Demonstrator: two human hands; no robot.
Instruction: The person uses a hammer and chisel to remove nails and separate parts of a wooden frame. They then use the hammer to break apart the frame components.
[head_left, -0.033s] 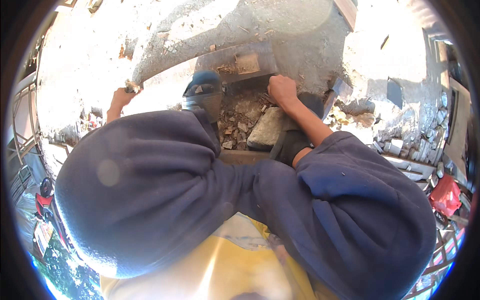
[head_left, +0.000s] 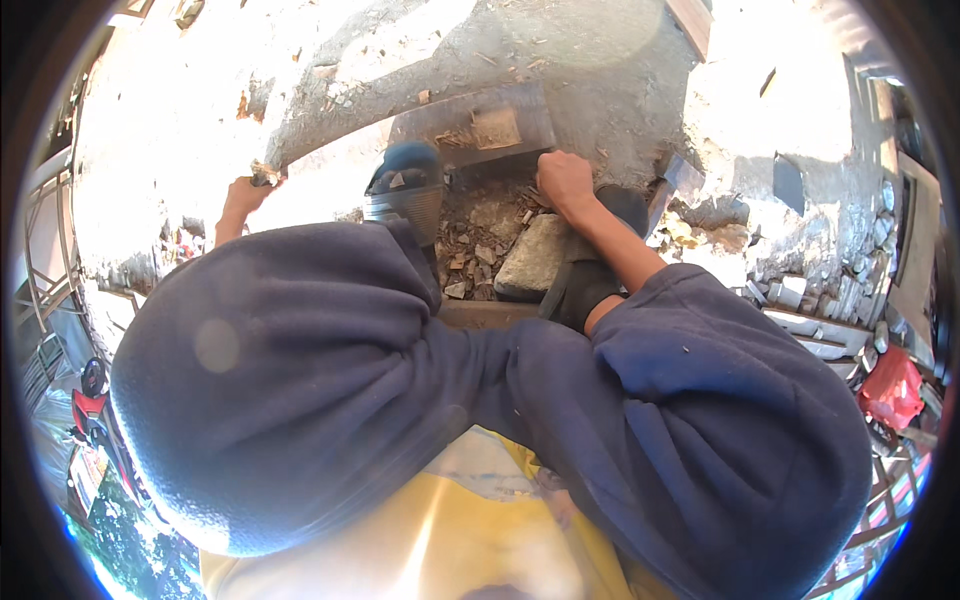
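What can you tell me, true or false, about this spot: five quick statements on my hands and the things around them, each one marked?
1. The right hand is curled in at the long board's right end. True.
2. The left hand is touching the right hand. False: the left hand is well apart from it, off to the left.
3. A pale stone block lies between the feet. True.
4. The red bag is at the left of the view. False: the red bag is at the right.
5. The trousers are bright yellow. False: the trousers are dark blue.
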